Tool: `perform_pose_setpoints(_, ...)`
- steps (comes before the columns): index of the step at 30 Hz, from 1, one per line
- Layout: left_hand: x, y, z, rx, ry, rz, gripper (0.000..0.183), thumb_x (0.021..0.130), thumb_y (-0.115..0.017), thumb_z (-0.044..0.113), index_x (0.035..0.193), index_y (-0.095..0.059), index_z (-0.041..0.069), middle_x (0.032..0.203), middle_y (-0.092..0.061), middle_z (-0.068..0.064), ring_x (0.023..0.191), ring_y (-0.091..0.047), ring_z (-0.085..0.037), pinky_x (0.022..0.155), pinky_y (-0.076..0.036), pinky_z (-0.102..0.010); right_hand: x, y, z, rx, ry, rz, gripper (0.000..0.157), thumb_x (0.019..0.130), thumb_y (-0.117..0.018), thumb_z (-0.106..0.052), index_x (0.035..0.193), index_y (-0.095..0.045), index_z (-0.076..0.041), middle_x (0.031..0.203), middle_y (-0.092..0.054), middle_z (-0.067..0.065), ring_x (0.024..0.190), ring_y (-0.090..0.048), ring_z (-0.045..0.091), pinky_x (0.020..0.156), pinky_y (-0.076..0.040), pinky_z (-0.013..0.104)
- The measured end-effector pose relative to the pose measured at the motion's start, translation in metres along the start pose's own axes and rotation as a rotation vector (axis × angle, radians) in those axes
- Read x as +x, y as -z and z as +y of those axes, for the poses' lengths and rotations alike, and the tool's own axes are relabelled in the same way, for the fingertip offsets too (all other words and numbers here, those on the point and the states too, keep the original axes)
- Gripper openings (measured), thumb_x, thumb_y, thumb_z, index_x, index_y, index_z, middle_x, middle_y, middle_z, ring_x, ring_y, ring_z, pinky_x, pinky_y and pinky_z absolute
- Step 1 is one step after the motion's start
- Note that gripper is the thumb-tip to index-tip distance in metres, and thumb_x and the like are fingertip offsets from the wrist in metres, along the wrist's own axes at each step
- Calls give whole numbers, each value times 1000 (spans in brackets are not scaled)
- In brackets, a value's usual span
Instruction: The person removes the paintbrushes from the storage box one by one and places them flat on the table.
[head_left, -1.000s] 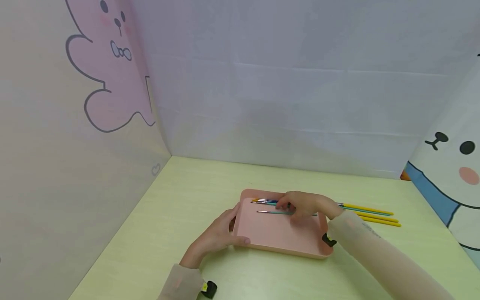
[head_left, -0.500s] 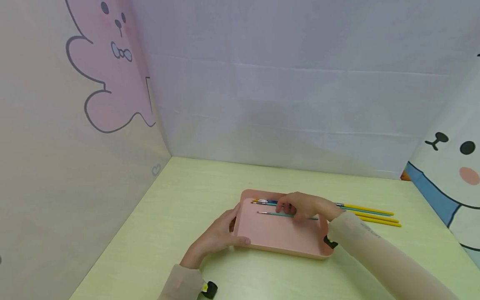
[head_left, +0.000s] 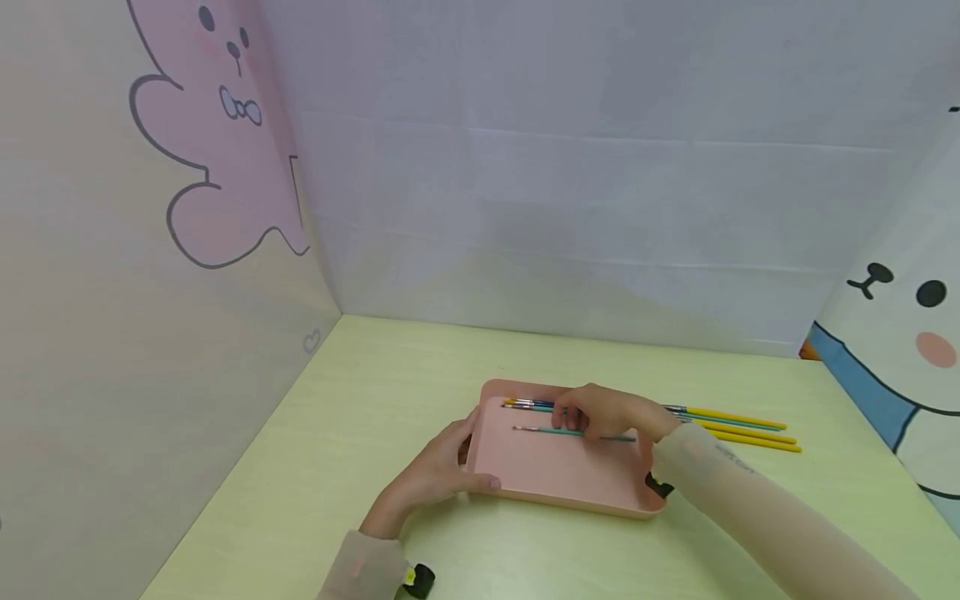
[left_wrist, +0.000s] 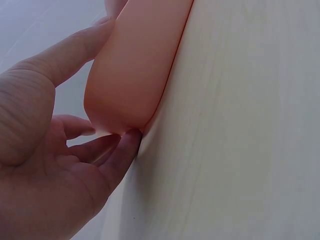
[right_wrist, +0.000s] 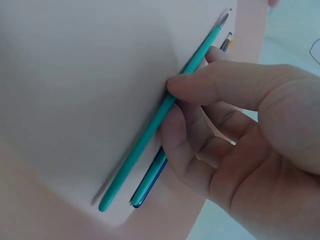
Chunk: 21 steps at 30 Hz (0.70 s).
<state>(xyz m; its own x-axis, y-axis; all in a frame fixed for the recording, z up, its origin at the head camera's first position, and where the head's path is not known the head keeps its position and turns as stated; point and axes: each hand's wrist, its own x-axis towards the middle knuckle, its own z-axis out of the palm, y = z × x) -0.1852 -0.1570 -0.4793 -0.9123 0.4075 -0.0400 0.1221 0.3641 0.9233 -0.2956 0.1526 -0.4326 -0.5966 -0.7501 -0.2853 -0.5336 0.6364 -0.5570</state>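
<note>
A shallow pink tray (head_left: pixel 555 493) lies on the table with several paintbrushes inside. My left hand (head_left: pixel 438 471) grips its near left corner, thumb along the front wall and fingers around the left end, as the left wrist view shows. My right hand (head_left: pixel 603 412) reaches into the tray and pinches a thin teal paintbrush (right_wrist: pixel 135 155) by the middle of its handle, thumb on one side and fingers on the other. Beyond it, along the far wall, lie a teal and a dark blue paintbrush (right_wrist: pixel 150 180), partly hidden by the fingers.
Right of the tray, several yellow and teal paintbrushes (head_left: pixel 738 419) lie on the pale table (head_left: pixel 405 358), their left ends partly behind the right forearm. Cloth walls with cartoon animals stand at the left, back and right.
The right hand and the near teal paintbrush have shifted slightly, the brush's handle end now showing further to the right of the hand. The left hand keeps its hold on the tray.
</note>
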Motion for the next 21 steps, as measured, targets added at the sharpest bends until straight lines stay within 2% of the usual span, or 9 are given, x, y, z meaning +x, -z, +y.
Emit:
perform_pose_setpoints(6, 0, 0, 0, -20, -2, -3, 117, 83, -93, 28, 172, -17, 15, 163, -41, -12, 134, -53, -24, 115, -44, -49, -6, 5, 1, -35, 98, 26, 50, 78, -61, 24, 110, -71, -13, 95, -64, 3, 85, -59, 19, 76, -50, 25)
perform_pose_setpoints(9, 0, 0, 0, -18, 0, -3, 117, 83, -93, 28, 172, -17, 14, 163, -41, -12, 133, -54, -24, 115, -45, -48, -12, 12, -2, -26, 119, 42, 51, 80, -59, 25, 112, -73, -11, 97, -65, 4, 87, -60, 20, 76, -50, 26)
perform_pose_setpoints(14, -1, 1, 0, -11, 6, -2, 118, 83, -93, 30, 172, -16, 13, 163, -40, -11, 133, -54, -22, 114, -45, -47, -21, 24, -5, -40, 110, 57, 47, 85, -65, 21, 113, -74, -15, 100, -67, -4, 88, -62, 17, 79, -54, 28)
perform_pose_setpoints(21, 0, 1, -2, -15, -4, -5, 117, 83, -94, 27, 172, -18, 16, 159, -45, -11, 129, -56, -23, 114, -45, -48, -41, 37, -5, -39, 87, 76, 41, 85, -68, 17, 109, -72, -16, 100, -66, -6, 93, -68, 16, 82, -57, 31)
